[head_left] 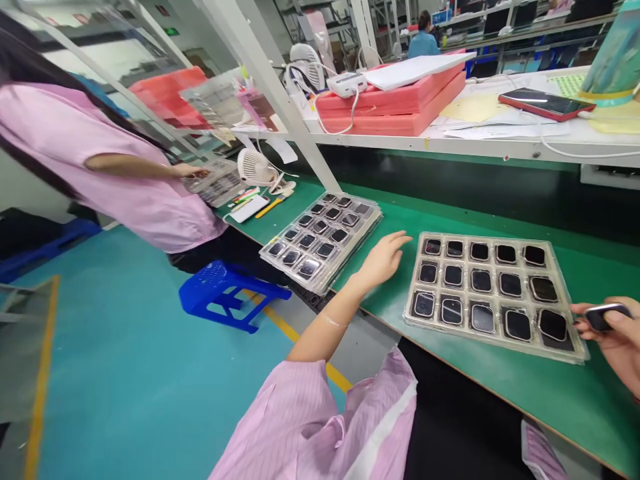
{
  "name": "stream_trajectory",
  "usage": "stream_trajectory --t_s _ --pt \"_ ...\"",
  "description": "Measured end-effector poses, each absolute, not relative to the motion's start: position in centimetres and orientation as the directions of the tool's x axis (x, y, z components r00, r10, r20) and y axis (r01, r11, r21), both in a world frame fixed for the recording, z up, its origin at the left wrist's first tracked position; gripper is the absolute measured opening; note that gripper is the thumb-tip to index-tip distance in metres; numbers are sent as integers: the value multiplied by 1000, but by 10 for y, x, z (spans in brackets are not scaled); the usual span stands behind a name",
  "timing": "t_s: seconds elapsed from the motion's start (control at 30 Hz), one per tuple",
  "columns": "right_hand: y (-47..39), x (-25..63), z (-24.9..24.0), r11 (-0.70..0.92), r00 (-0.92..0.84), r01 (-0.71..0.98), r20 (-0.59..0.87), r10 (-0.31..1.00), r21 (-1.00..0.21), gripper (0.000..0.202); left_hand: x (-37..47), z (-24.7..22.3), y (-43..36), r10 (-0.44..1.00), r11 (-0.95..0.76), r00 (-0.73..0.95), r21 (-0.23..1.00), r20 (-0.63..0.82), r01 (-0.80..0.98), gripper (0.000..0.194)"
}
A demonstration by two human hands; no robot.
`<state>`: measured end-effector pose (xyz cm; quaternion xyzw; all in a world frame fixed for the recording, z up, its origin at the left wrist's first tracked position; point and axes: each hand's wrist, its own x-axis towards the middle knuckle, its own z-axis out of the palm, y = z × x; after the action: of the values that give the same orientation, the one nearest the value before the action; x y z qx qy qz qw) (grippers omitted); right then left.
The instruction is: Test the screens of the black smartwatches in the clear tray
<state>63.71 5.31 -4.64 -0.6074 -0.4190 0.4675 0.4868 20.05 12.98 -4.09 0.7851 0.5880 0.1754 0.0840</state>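
The watch [603, 316] is at the right end of the near tray [493, 343], just beside its front corner; the right hand [620, 343] has it pinched between thumb and fingers; whether a fingertip also touches the tray rim I cannot tell. The near tray lies on the green table [565, 397], with dark-faced watches in three rows of five; the one in its right front corner sits askew. The left hand [384, 259] is between the two trays, nearer the near tray's left edge, its fingers spread and holding nothing; whether it touches the table I cannot tell. Beyond it, to the left, is the far tray [300, 277], on top of a stack and also bearing watches; past that are a brush [270, 207], a white phone [250, 209] and a small fan [253, 167]. Farther left stands a co-worker [130, 153] in pink, one arm reaching over another tray; a blue stool [215, 283] stands on the floor; above the table, a shelf [480, 144] bears red foam [390, 123] and a red-edged phone [545, 103].
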Motion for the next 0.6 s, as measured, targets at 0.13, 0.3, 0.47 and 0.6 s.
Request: stream_trajectory --t_s 0.13,0.3,0.47,0.6 --pt "50 627 -45 -231 132 -93 -242 961 -968 33 251 -37 171 941 -329 334 367 51 870 39" --pt "42 628 -43 -221 25 77 -220 975 -972 37 267 -28 179 943 -331 313 386 110 861 19" --pt "72 609 -20 -302 -236 130 -325 915 -944 46 299 -29 174 941 -161 335 931 46 327 15" --pt "123 571 -11 -319 -429 -118 -241 871 -940 48 318 -31 182 856 254 475 966 -203 -44 33"
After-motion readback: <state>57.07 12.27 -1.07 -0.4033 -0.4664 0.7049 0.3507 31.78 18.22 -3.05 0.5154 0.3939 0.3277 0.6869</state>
